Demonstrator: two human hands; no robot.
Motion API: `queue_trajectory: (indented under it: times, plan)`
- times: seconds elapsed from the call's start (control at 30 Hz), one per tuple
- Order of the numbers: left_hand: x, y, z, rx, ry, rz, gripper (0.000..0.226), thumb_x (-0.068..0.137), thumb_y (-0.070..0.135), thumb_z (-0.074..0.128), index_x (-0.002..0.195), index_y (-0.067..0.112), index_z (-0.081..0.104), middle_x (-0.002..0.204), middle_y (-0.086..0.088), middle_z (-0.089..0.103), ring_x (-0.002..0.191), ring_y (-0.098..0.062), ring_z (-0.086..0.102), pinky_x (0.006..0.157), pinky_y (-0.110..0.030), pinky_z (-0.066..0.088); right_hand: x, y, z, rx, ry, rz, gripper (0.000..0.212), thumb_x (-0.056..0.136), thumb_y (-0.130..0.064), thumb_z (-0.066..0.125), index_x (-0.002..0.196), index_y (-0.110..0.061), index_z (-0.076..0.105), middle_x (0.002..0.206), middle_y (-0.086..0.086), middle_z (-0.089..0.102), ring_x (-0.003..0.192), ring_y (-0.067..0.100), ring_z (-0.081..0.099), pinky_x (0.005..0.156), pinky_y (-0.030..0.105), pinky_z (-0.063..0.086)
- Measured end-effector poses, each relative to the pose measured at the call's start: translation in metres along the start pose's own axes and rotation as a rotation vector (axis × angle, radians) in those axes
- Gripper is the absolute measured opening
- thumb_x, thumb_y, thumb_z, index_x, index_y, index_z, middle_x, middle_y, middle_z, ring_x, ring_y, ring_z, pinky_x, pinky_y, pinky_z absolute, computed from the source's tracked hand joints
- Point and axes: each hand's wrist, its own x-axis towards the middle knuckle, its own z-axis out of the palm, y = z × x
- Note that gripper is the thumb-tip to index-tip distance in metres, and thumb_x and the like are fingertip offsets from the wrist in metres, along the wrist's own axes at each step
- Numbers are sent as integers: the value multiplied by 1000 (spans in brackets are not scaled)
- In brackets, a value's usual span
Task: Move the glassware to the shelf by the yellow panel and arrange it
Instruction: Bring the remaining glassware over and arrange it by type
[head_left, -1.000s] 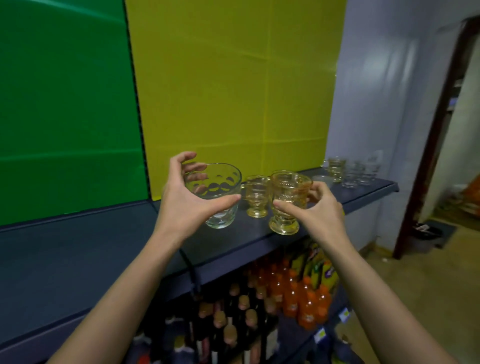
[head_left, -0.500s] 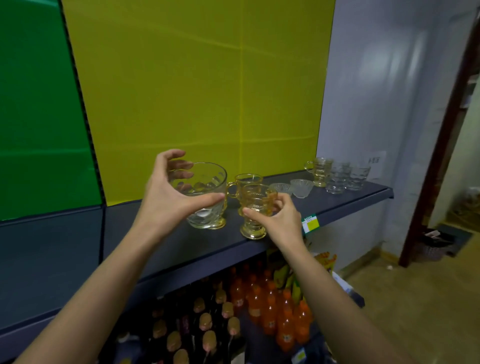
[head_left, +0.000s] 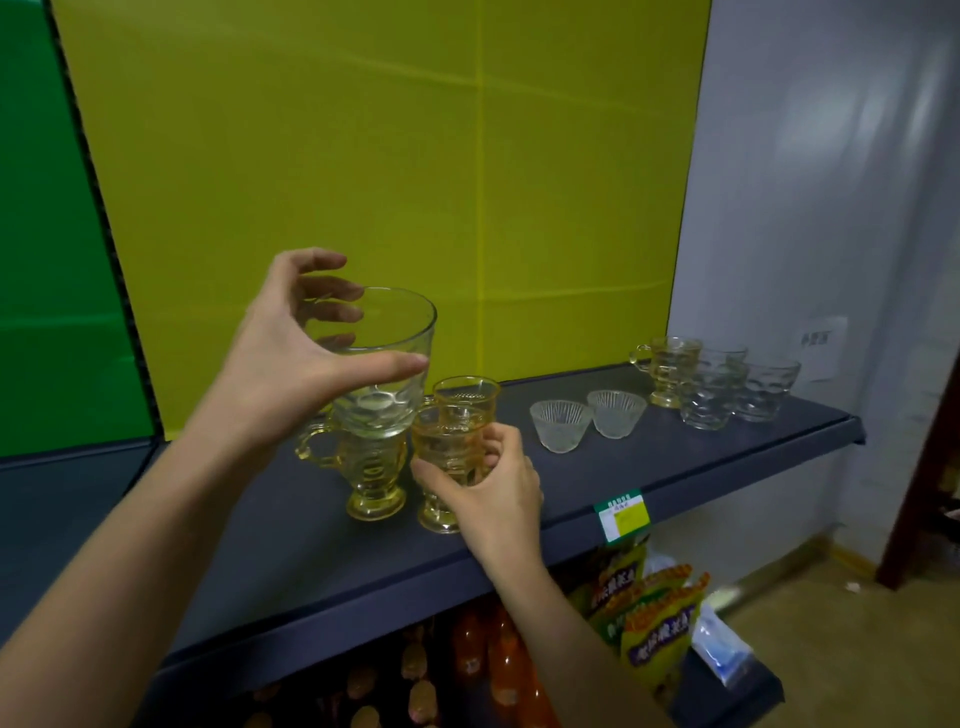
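Observation:
My left hand (head_left: 291, 358) grips a clear dimpled glass cup (head_left: 387, 364) by its side and holds it up over an amber footed mug (head_left: 363, 467) standing on the dark shelf (head_left: 675, 457). My right hand (head_left: 488, 488) is curled round a second amber footed mug (head_left: 452, 457), whose foot is down on the shelf just right of the first. The yellow panel (head_left: 363, 182) rises behind the shelf. Further right stand two small ribbed glass bowls (head_left: 561, 423), another amber mug (head_left: 670, 369) and a few clear dimpled cups (head_left: 737, 387).
A green panel (head_left: 47, 260) adjoins the yellow one on the left. A price tag (head_left: 621, 514) hangs on the shelf's front edge. Below are orange drink bottles (head_left: 493, 660) and snack bags (head_left: 649, 618). A white wall and a doorway lie to the right.
My view has closed in on the shelf. My right hand has brought its amber mug down onto the shelf beside the other mug. My left hand has raised the clear cup.

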Motion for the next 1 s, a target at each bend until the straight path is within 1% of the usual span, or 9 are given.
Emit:
queue_trajectory:
  times: [0.13,0.33,0.43,0.57,0.7,0.8,0.87,0.93,1.0]
  plan:
    - [11,8,19,7,-16,4,97,29,43,80,117,22,44,111,-1,59,97,-10,58,88,-32,52,8,4,3,-29,-38,-21,72,53,-64,71,110,-30,42,109,-6,58,105,14,50,76,26,36]
    - [28,18,62,36,-35,40,95,30,42,80,116,22,44,107,2,60,95,-8,60,85,-28,54,24,14,-20,6,-212,-79,79,50,-68,69,114,-32,42,116,-12,54,109,9,51,89,32,46]
    - [36,22,96,20,-42,49,95,30,42,80,116,22,45,108,1,61,95,-8,60,85,-29,53,35,24,-57,79,-351,-138,69,57,-58,73,115,-31,48,115,-14,54,105,3,53,87,33,51]
    - [44,22,152,10,-62,49,95,30,43,80,115,22,45,109,1,62,93,-4,60,83,-23,53,66,47,-127,45,-547,-188,38,73,-34,72,108,-26,59,110,-11,61,100,0,55,81,22,52]
    - [47,15,216,6,-57,18,94,29,44,80,113,22,43,106,4,63,91,1,59,80,-19,50,117,60,-206,19,-581,-222,20,78,-12,67,98,-16,64,95,1,68,83,8,61,73,22,52]
    - [47,7,262,12,-53,-22,95,29,44,80,114,21,43,107,5,63,92,-1,58,82,-18,48,172,63,-257,-46,-572,-290,17,80,-1,62,91,-14,65,90,8,68,76,8,59,72,23,50]
    - [47,1,290,26,-41,-44,94,28,46,80,112,21,44,107,5,63,95,-3,57,84,-18,47,214,65,-283,-92,-523,-324,18,80,0,61,87,-17,64,88,7,67,78,11,58,75,23,48]
    - [46,-6,312,40,-20,-70,93,28,48,80,110,22,45,107,6,63,99,-7,57,89,-21,46,255,69,-298,-161,-496,-338,14,81,-3,63,89,-15,64,88,6,65,80,13,57,75,16,46]
    - [43,-13,331,60,-4,-94,92,28,50,80,109,24,45,106,8,62,99,-6,56,89,-20,45,293,76,-302,-261,-503,-332,15,81,-11,65,96,-11,65,92,6,64,85,15,58,80,20,47]
